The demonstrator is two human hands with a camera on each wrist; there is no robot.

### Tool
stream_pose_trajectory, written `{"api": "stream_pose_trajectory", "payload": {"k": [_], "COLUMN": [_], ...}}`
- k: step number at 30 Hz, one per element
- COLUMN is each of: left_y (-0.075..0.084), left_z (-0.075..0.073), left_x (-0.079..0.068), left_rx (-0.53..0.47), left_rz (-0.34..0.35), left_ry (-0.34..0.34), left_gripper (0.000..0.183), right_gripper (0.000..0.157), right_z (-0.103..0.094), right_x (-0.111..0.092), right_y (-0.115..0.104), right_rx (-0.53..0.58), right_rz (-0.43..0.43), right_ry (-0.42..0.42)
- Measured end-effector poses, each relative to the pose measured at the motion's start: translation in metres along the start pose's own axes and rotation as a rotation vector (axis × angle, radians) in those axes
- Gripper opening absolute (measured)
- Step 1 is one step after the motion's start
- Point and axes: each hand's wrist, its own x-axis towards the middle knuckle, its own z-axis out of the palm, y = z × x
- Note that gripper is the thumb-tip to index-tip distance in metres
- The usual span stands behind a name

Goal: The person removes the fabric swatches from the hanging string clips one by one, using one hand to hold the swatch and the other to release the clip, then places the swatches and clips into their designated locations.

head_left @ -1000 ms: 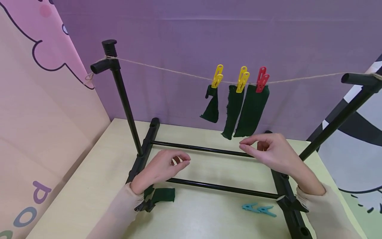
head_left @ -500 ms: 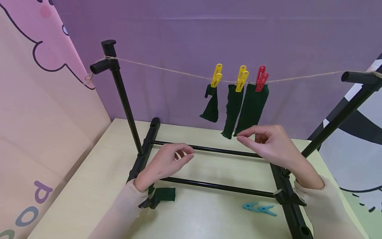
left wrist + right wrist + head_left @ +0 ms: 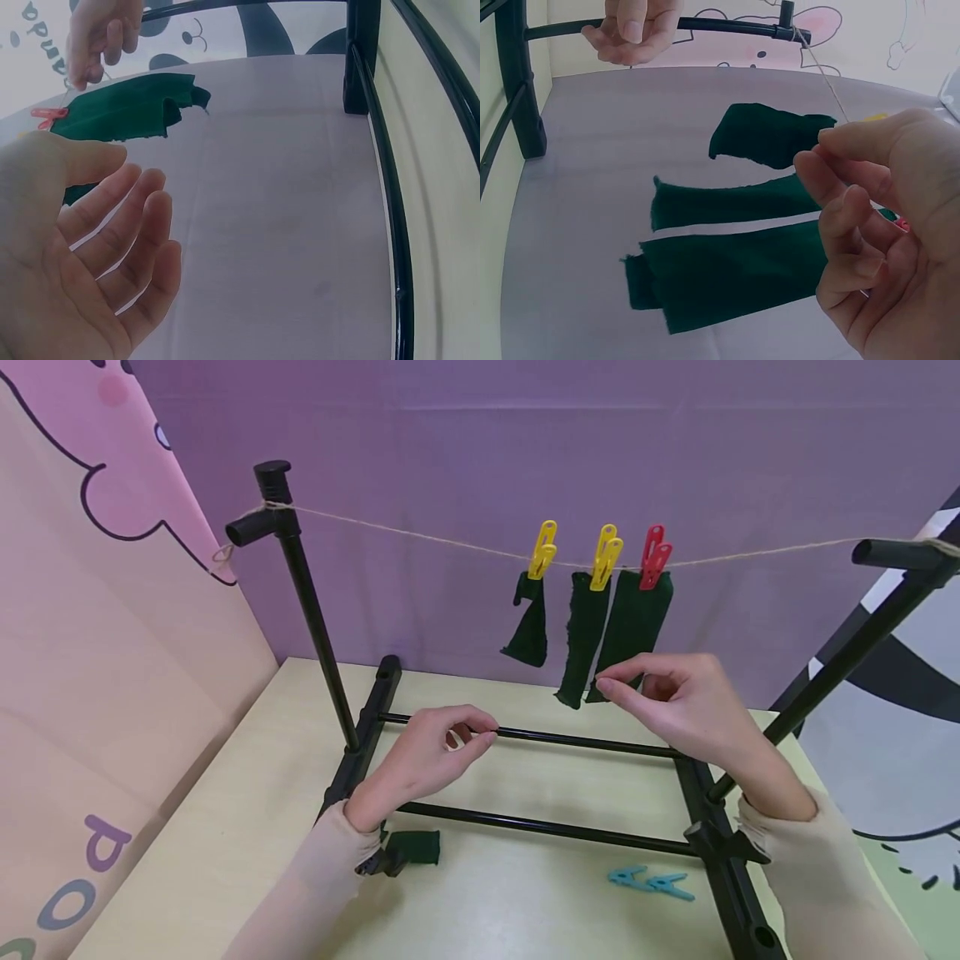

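My right hand (image 3: 686, 710) is raised in front of the lower end of a wide dark green cloth strip (image 3: 633, 614), thumb and forefinger close together, nothing seen between them. Whether it touches the cloth I cannot tell. A red clothespin (image 3: 655, 560) holds that strip on a thin string (image 3: 420, 535). Beside it hang a narrower green strip (image 3: 585, 635) and a small green piece (image 3: 529, 631), under yellow clothespins (image 3: 606, 560). Lower left, my left hand (image 3: 431, 756) hovers with loosely bent fingers, empty in the left wrist view (image 3: 112, 247).
The string runs between black posts (image 3: 311, 610) of a tube frame, whose crossbars (image 3: 555, 831) span the pale table (image 3: 525, 910). Two blue clothespins (image 3: 651, 882) lie at front right. A green cloth piece (image 3: 415, 847) lies near my left wrist. A purple backdrop (image 3: 420, 443) stands behind.
Both hands have risen a little. The right one now overlaps the lower part of the wide strip, and the left has shifted slightly right. The hung cloths stay in place.
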Motion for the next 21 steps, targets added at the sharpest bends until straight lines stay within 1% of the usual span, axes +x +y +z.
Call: {"api": "stream_pose_trajectory", "payload": {"k": [5, 9, 12, 16, 21], "left_y": [0.004, 0.007, 0.011, 0.015, 0.019], "left_z": [0.001, 0.001, 0.000, 0.000, 0.001], "left_x": [0.005, 0.008, 0.010, 0.011, 0.015], "left_rx": [-0.026, -0.042, -0.055, -0.075, -0.099], "left_rz": [0.008, 0.014, -0.007, -0.033, -0.032], "left_ry": [0.012, 0.037, 0.047, 0.039, 0.050], "left_gripper": [0.015, 0.017, 0.018, 0.018, 0.018], "right_gripper": [0.014, 0.015, 0.015, 0.014, 0.014], "right_z": [-0.003, -0.005, -0.006, -0.006, -0.006], "right_x": [0.004, 0.007, 0.010, 0.013, 0.017], "right_y": [-0.004, -0.008, -0.011, -0.014, -0.020], "right_rx": [0.003, 0.019, 0.025, 0.017, 0.014], "right_rz": [0.004, 0.001, 0.002, -0.002, -0.001], "right_ry": [0.007, 0.021, 0.034, 0.042, 0.049]}}
